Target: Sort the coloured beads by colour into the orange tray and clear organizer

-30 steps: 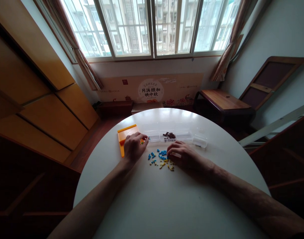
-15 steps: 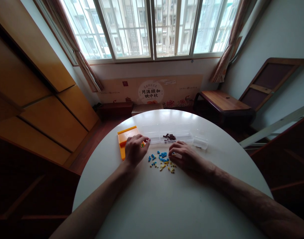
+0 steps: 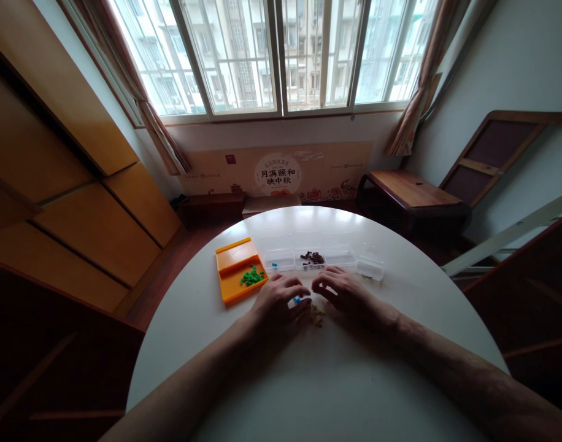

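Observation:
My left hand [image 3: 281, 299] is bent low over the pile, thumb and fingers apart, with small blue bricks [image 3: 297, 300] showing in the gap. My right hand [image 3: 343, 288] hovers just across from it, fingers curled with space below them; no held piece can be made out. Small yellow bricks [image 3: 317, 315] lie on the table between the hands, and the fingers hide part of the pile. Behind the hands, a clear plastic compartment box [image 3: 288, 268] holds a blue piece [image 3: 274, 264] at its left and dark brown pieces [image 3: 313, 258] in its middle.
To the left, an orange tray [image 3: 232, 299] holds a heap of green bricks [image 3: 252, 276]. One small clear compartment [image 3: 370, 268] sits at the box's right end. All stand on a round white table [image 3: 308, 380]. A wooden side table [image 3: 414, 187] is beyond it.
My left hand has moved right and nearer from the box's left compartment to the pile, uncovering the tray's green bricks. A blue piece now shows in that compartment. My right hand has barely moved.

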The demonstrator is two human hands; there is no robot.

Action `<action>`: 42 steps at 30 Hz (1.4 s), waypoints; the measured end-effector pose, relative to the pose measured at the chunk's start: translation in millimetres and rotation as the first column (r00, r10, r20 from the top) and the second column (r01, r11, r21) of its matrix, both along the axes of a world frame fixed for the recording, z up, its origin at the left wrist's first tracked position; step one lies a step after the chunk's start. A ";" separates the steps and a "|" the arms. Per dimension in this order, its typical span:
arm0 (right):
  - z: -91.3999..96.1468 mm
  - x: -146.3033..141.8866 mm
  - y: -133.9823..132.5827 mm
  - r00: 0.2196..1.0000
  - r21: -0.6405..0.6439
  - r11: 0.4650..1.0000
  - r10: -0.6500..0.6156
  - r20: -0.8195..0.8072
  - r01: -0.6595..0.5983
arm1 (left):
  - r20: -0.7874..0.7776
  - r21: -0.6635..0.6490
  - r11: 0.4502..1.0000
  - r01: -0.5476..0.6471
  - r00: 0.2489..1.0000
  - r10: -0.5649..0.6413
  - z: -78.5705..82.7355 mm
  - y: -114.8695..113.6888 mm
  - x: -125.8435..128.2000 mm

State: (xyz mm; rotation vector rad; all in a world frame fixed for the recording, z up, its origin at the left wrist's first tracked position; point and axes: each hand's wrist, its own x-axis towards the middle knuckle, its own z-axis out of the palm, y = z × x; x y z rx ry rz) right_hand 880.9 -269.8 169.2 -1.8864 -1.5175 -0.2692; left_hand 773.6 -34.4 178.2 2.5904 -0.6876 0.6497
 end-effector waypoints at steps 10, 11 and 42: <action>5.3 -7.6 -2.5 0.993 0.003 1.000 0.021 -0.120 -0.021 | 0.026 -0.014 1.000 -0.011 1.000 0.011 -3.3 0.7 1.7; 4.8 -7.4 -2.7 0.992 0.003 1.000 0.029 -0.121 -0.028 | 0.032 -0.017 1.000 -0.023 0.999 0.024 -3.0 0.2 2.0; -1.7 -0.5 1.5 0.996 0.029 0.997 -0.076 -0.035 0.077 | 0.123 -0.120 0.840 -0.530 0.831 0.542 20.1 59.2 11.1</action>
